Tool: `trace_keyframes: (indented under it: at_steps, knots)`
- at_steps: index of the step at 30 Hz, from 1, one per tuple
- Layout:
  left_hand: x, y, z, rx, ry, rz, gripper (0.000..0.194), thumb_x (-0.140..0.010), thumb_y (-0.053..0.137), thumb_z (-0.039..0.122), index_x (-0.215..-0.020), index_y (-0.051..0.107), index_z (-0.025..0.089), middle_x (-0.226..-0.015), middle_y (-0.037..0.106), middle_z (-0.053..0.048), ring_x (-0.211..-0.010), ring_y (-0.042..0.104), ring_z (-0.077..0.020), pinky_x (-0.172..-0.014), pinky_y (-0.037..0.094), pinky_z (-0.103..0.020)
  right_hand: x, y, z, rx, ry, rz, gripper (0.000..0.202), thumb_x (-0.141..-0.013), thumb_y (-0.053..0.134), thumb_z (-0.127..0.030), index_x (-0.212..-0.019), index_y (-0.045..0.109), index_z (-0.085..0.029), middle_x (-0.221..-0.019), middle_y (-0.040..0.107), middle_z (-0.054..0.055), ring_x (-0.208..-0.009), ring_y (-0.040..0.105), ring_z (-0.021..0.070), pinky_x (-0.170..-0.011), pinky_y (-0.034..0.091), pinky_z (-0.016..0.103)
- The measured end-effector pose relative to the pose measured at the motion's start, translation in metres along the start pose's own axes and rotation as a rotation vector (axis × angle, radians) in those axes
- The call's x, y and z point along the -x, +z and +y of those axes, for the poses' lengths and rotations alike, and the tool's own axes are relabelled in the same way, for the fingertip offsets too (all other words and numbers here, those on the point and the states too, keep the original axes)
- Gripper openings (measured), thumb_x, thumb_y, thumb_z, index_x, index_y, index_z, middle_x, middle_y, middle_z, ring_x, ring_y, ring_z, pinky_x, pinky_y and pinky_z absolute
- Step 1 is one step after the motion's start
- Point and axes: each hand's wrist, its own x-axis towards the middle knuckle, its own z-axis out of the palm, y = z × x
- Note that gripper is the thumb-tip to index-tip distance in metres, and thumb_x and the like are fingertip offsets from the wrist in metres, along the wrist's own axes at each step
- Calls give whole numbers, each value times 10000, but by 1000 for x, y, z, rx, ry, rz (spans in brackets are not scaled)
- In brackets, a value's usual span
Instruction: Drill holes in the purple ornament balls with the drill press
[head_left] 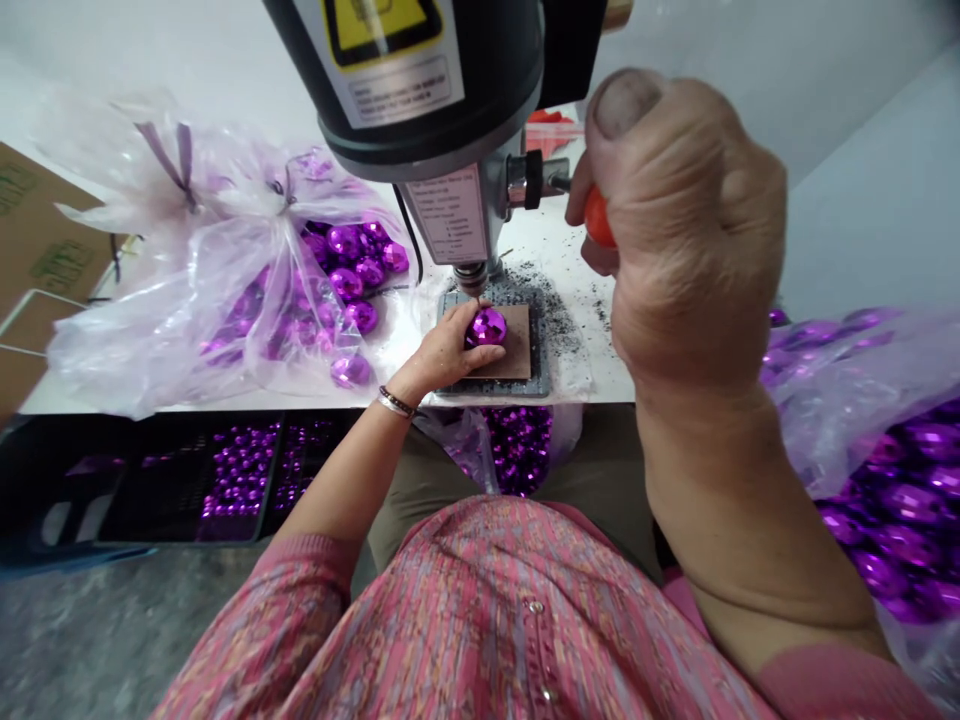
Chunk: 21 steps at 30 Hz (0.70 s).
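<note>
A shiny purple faceted ball (pixel 489 326) rests on a brown board (pixel 517 350) over the grey base of a bench drill press (pixel 450 215). My left hand (pixel 457 345) grips the ball from its left side, thumb in front and fingers behind, right under the drill chuck (pixel 472 278). Raised at the right of the machine, my right hand (pixel 675 220) is closed round the orange knob (pixel 598 217) of the press's feed lever. Whether the drill tip touches the ball I cannot tell.
Clear plastic bags (pixel 225 270) of purple balls lie at the left on the white table (pixel 397 375). Dark shavings (pixel 559 310) litter the right of the base. A black crate (pixel 150 490) stands below left, a cardboard box (pixel 52 230) far left, and another bag of balls (pixel 892 500) at right.
</note>
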Motion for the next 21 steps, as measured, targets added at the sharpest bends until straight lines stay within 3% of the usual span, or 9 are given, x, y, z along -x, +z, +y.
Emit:
trace_keyframes:
  at_steps: [3, 5, 10, 14, 21]
  knots:
    - [3, 7, 2, 55, -16, 37, 637, -913, 757, 394, -1479, 582, 161, -1378, 693, -156, -1274, 644, -311, -1132, 511, -469, 2, 0, 1, -17, -10, 2, 446, -1019, 546, -489, -740, 419, -164, -675, 398, -29, -602, 369, 6, -588, 306, 198]
    - [3, 14, 7, 58, -99, 100, 584, -916, 750, 399, -1437, 616, 172, -1339, 717, -136, -1228, 663, -305, -1091, 521, -453, 2, 0, 2, -33, -4, 10, 373, -1021, 518, -399, -744, 442, -161, -684, 424, -30, -595, 374, 3, -609, 322, 198]
    - [2, 27, 24, -33, -324, 242, 583, -810, 859, 349, -1360, 695, 246, -1293, 759, -75, -1262, 632, -331, -1127, 466, -481, 4, -1, 7, -55, 4, 29, 314, -971, 588, -427, -777, 548, -183, -704, 483, -31, -576, 374, 31, -627, 375, 236]
    - [1, 27, 34, -61, -396, 241, 588, -796, 881, 360, -1349, 713, 250, -1277, 766, -73, -1287, 608, -336, -1141, 434, -469, 11, -5, 12, 31, 49, 47, 395, -950, 606, -489, -739, 498, -173, -700, 449, -27, -605, 417, 29, -616, 371, 217]
    - [2, 27, 36, -105, -400, 228, 555, -803, 874, 372, -1326, 722, 264, -1249, 764, -64, -1283, 602, -329, -1129, 419, -435, 23, -7, 12, 119, 60, 28, 267, -912, 567, -343, -716, 531, -166, -657, 462, -32, -621, 421, 15, -644, 377, 192]
